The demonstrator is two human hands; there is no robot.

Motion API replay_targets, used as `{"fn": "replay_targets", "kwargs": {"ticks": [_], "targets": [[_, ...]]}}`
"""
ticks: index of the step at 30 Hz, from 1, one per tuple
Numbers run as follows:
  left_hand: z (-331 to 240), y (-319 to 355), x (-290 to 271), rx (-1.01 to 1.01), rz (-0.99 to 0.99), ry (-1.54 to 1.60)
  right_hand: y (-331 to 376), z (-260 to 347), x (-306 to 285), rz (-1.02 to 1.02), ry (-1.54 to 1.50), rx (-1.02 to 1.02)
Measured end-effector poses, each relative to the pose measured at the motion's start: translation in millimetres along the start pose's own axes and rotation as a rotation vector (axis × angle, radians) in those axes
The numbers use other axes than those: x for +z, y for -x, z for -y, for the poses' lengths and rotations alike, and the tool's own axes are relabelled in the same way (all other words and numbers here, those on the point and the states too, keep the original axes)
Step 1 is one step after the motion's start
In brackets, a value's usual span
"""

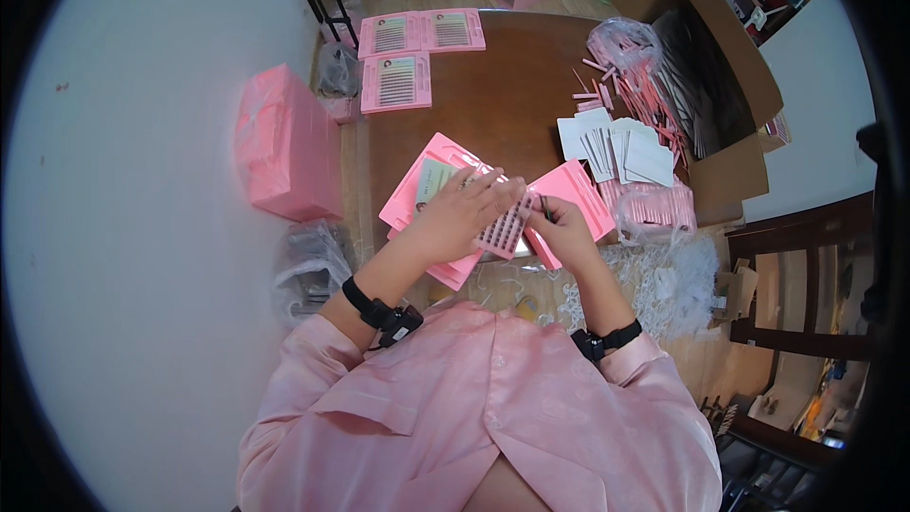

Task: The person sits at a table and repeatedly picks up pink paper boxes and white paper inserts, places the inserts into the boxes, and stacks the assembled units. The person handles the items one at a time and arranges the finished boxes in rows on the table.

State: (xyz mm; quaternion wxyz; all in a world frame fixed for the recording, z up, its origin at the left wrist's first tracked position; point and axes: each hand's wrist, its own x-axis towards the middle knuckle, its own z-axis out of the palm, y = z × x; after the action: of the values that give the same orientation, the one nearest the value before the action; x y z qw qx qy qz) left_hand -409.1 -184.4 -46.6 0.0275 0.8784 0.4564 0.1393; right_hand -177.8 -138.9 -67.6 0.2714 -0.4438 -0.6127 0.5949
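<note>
Between my hands lies a pink tray of false lashes (502,235) in dark rows, tilted near the table's front edge. My left hand (455,218) rests across the tray's upper left side, its fingers stretched out. At the tray's right edge, my right hand (567,230) is closed, fingertips pinched round a small dark thin object (545,208) whose kind I cannot make out. Under my left hand is an open pink lash case (403,197) with a pale green printed card (433,180). Another pink case (583,192) lies beneath and beside my right hand.
Several filled lash cases (396,82) lie at the table's (512,85) far left. On the right are white cards (649,156), bagged pink pieces (654,209), pink sticks (645,100) and a cardboard box (739,47). A wrapped pink stack (289,147) stands beside the left wall.
</note>
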Motion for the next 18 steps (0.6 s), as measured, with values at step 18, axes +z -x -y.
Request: {"fn": "replay_targets", "kwargs": {"ticks": [18], "targets": [[95,88,42,-0.751,-0.193,0.407,-13,-28,38,-0.133,0.072,0.332]]}}
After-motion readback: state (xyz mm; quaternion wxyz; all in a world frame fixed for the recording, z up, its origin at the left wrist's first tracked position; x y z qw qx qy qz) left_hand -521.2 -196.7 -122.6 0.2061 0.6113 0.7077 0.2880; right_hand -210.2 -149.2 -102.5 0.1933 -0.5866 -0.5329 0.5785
